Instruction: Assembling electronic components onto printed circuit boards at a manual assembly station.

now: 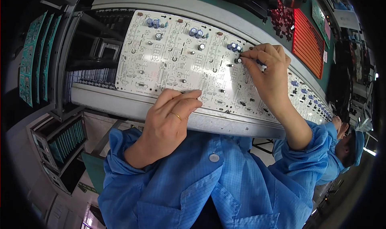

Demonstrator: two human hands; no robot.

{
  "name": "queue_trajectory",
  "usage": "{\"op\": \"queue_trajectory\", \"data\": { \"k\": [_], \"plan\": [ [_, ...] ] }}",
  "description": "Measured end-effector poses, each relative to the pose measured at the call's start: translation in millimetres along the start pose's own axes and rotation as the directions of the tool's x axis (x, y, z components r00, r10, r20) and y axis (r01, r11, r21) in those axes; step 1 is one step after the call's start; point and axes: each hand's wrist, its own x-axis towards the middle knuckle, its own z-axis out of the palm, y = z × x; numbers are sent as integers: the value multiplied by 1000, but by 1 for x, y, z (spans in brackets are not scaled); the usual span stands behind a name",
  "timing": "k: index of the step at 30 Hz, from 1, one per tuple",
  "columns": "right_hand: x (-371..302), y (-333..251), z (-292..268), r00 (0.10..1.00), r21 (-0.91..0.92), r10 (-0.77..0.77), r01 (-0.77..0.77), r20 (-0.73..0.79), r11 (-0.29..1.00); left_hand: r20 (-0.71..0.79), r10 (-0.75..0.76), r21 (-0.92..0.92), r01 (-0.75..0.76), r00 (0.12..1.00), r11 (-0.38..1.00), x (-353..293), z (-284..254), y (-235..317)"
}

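Two larger black capacitors [159, 36] already stand left of the right hand [270, 73] on the white circuit board [129, 40]; that hand pinches a third capacitor [238, 61], hiding what's left beneath. The left hand [164, 119] bends over the near edge, grip hidden.

On my remote feed, the white circuit board [189, 70] looks brightly lit, with a glare patch [228, 82] just right of its middle. At the left end of the conveyor [217, 122], I see dim shadow. White lamps [369, 151] flare beyond its right end, where fine detail turns soft. Fisheye distortion bends the conveyor's long edges, and black vignetting swallows my view's corners.
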Motion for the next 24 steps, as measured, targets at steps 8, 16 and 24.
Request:
{"op": "queue_trajectory", "data": {
  "k": [8, 16, 24],
  "plan": [
    [10, 14, -9, 985, 4, -167, 167, 46, 986, 32, -22, 21, 22, 999, 1000, 1, 0, 0],
    [15, 20, -9, 958, 17, -281, 281, 48, 960, -5, -91, 43, 91, 996, 995, 3, 0, 5],
    [9, 28, -10, 947, -59, -312, 317, 73, 947, -54, 42, 0, -42, 998, 999, -8, 13, -6]
  ]
}}
